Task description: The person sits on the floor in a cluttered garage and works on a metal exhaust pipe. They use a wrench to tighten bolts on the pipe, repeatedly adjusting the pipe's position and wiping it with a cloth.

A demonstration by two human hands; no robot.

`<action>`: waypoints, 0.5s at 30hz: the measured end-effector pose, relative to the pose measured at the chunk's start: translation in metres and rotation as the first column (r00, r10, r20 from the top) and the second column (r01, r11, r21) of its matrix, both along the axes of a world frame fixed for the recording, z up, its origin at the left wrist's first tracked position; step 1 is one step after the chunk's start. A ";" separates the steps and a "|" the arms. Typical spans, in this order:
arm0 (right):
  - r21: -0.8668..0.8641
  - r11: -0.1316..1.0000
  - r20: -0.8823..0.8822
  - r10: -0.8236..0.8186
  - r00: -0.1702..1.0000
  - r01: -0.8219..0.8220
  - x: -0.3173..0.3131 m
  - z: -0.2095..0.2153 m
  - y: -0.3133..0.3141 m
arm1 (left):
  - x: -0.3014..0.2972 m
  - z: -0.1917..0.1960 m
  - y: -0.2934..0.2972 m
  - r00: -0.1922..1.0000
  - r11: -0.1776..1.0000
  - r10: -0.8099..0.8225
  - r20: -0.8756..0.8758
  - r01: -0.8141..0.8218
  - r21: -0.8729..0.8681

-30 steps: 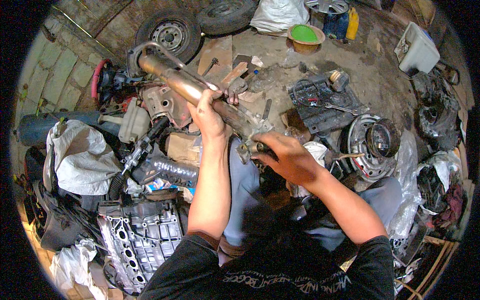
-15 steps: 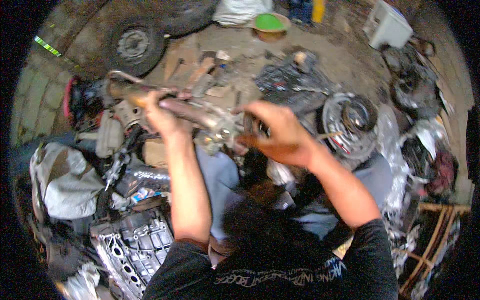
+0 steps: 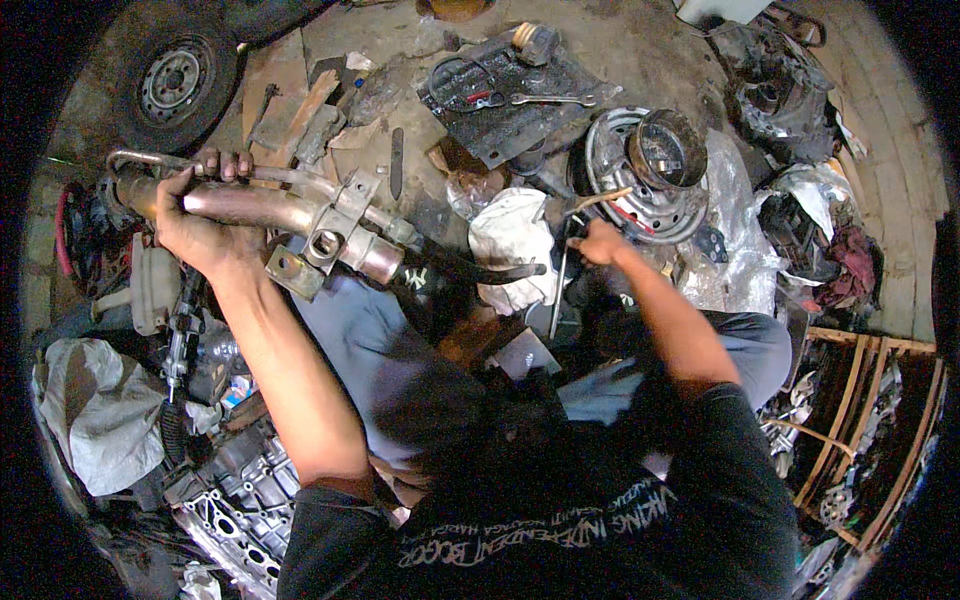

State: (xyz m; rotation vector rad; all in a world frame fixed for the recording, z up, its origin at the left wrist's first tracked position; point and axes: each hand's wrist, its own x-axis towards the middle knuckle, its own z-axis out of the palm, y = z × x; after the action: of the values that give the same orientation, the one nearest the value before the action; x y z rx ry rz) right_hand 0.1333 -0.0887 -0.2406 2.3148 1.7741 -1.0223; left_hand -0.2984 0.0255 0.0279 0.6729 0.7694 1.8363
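Gripping the pipe [image 3: 262, 208] at upper left of frame, the left hand [image 3: 200, 225] is wrapping round it w/ fingers closed; pipe's far end is running dim behind the hand toward the left edge. Right hand [image 3: 603, 243], center-right, is closing round a thin rod [image 3: 558, 285] hanging down beside the white rag [image 3: 512, 240]; its top is hidden in the fist. Drum [image 3: 648, 172] is lying just beyond the right hand. Tire [image 3: 172, 82] is partly cut off at the top left.
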 end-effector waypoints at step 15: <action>0.220 0.845 -0.191 -0.453 0.871 0.488 -0.019 -0.152 -0.033 | 0.011 0.005 -0.001 0.999 0.998 -0.050 -0.015 0.050 0.040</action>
State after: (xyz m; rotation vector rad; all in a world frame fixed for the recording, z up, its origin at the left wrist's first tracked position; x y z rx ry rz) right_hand 0.1140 -0.1212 -0.3928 3.0220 1.4804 -1.0681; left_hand -0.2870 0.0247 0.0328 0.7248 0.7201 1.8075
